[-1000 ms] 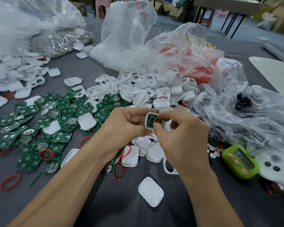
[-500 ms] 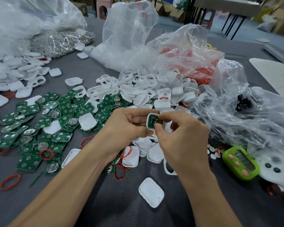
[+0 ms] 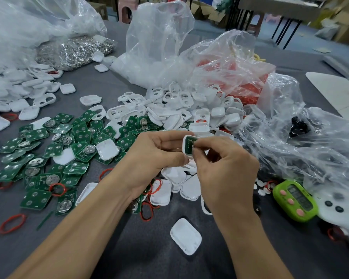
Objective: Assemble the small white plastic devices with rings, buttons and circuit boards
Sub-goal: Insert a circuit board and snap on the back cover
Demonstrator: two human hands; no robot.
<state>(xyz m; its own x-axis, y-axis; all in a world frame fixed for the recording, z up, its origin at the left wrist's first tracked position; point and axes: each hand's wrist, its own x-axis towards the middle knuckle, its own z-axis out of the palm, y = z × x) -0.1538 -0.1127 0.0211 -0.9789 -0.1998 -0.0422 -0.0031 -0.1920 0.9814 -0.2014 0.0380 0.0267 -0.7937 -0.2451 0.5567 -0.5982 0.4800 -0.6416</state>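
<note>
Fingers (image 3: 169, 140) of my left hand (image 3: 153, 158) grip one white shell (image 3: 185, 147), and my right hand (image 3: 226, 170) pinches a green circuit board (image 3: 190, 143) into it. I judge this unit mid-assembly; heaps of loose boards (image 3: 48, 154) to the left and empty shells (image 3: 169, 109) beyond await assembly.

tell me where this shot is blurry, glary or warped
Head view: the held casing and the boards are sharp; the clear bags carry white glare; the far room at top right is smeared; the timer by the right edge looks soft; the wide lens bows the edges; light is even, shadows faint.
</note>
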